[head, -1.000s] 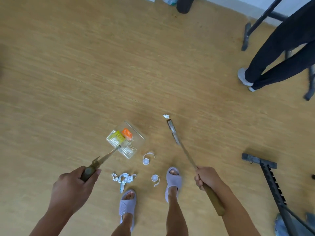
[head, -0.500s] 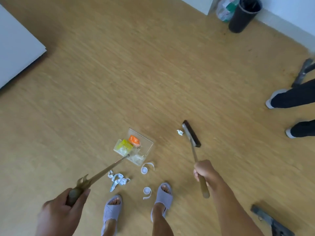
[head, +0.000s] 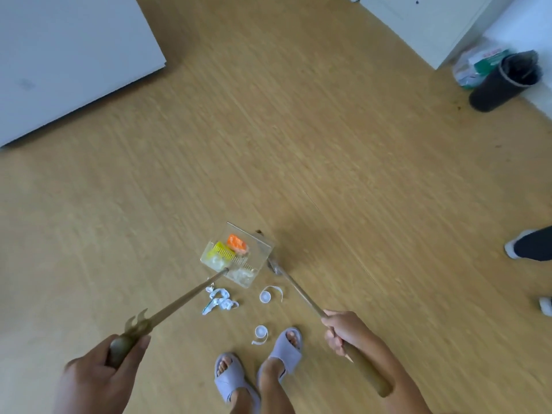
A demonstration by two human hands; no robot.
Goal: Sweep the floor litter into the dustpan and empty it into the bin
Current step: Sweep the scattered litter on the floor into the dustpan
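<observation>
A clear dustpan point(head: 263, 249) stands on the wooden floor, holding orange and yellow wrappers and clear scraps. My left hand point(head: 98, 375) grips the end of its long handle point(head: 179, 303). My right hand point(head: 343, 331) grips the broom handle point(head: 301, 294); the broom head point(head: 273, 264) is blurred, right against the dustpan's right side. Behind the dustpan lie crumpled white paper point(head: 219, 301) and two white bottle caps point(head: 265, 296), point(head: 260, 331) with loose rings. A black bin point(head: 504, 82) stands far right by the wall.
My feet in grey slippers point(head: 286, 348) stand just behind the litter. Another person's feet point(head: 525, 245) are at the right edge. A white panel point(head: 68, 55) fills the upper left, a white cabinet point(head: 433, 22) the upper right, with a plastic bag point(head: 472, 64) beside the bin.
The broom head has swung left from open floor up against the dustpan's right side, and the small white scrap it pushed is no longer seen. My view has tilted up toward the bin.
</observation>
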